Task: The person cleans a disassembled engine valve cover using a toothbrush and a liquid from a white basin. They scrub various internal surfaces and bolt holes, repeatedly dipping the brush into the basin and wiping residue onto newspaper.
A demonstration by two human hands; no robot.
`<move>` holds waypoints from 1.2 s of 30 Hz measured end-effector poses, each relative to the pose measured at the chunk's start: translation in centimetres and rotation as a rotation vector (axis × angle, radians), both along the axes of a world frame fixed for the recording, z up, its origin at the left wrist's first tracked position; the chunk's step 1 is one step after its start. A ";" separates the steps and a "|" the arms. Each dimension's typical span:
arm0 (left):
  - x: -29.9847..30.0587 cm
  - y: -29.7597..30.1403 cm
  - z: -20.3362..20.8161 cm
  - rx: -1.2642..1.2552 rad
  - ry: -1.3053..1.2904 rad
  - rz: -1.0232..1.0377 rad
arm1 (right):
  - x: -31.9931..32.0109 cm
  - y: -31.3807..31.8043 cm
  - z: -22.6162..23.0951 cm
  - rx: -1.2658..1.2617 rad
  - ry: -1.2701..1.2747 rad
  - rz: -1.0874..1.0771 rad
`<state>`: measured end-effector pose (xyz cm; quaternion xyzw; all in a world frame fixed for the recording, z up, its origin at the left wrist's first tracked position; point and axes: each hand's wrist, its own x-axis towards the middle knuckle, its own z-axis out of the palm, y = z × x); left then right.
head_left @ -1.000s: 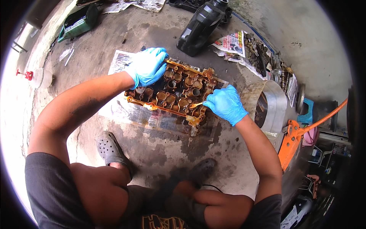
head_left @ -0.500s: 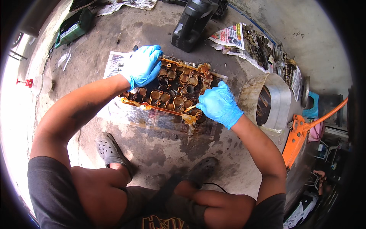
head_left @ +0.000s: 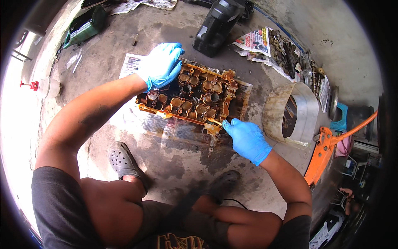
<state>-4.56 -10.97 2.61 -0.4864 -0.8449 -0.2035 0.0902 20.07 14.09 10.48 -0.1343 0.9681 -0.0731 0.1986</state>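
An engine cylinder head [head_left: 199, 99], oily and brown with round bores and valve wells, lies on newspaper [head_left: 155, 128] on the floor in front of me. My left hand [head_left: 161, 66], in a blue glove, is bent over its far left edge, the fingertips partly hidden. In my right hand [head_left: 250, 141], gloved as well, is a thin yellowish stick-like tool [head_left: 215, 121], pinched near its end. The tool's tip reaches the near right corner of the cylinder head. The hand itself is just off that corner, and what kind of tip the tool has is too small to tell.
A cut-open metal container [head_left: 271, 114] with dark parts inside stands to the right, beside an orange floor jack [head_left: 321, 155]. Behind are a black plastic canister [head_left: 215, 31] and newspaper with metal parts [head_left: 286, 54]. A green container [head_left: 87, 27] lies far left.
My right hand has come nearer to me and slightly right, and the tool now lies at a different angle. My left hand keeps its place on the cylinder head. The view has shifted slightly.
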 end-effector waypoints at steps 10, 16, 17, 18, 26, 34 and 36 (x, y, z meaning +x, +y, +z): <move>-0.9 -1.1 0.0 -0.021 0.092 0.032 | 0.6 -4.7 -1.9 -1.060 -0.570 -1.008; -0.7 0.6 0.8 0.016 0.102 -0.015 | 0.2 -4.7 -1.9 -0.912 -0.448 -0.749; -0.6 0.8 1.1 0.011 0.097 -0.026 | 0.0 -3.9 -1.7 -0.661 -0.336 -0.467; -0.5 1.0 1.4 -0.012 0.077 -0.029 | -0.1 -2.9 -1.3 -0.338 -0.246 -0.225; 0.2 -1.8 2.6 -0.008 0.126 -0.046 | -3.7 1.7 0.1 0.106 -0.087 0.014; -0.7 -5.0 2.4 -0.047 0.056 0.008 | -6.7 2.8 0.0 -0.048 -0.249 -0.099; -0.9 -4.8 2.6 -0.053 0.065 -0.004 | -7.3 4.2 -0.5 0.010 -0.158 0.003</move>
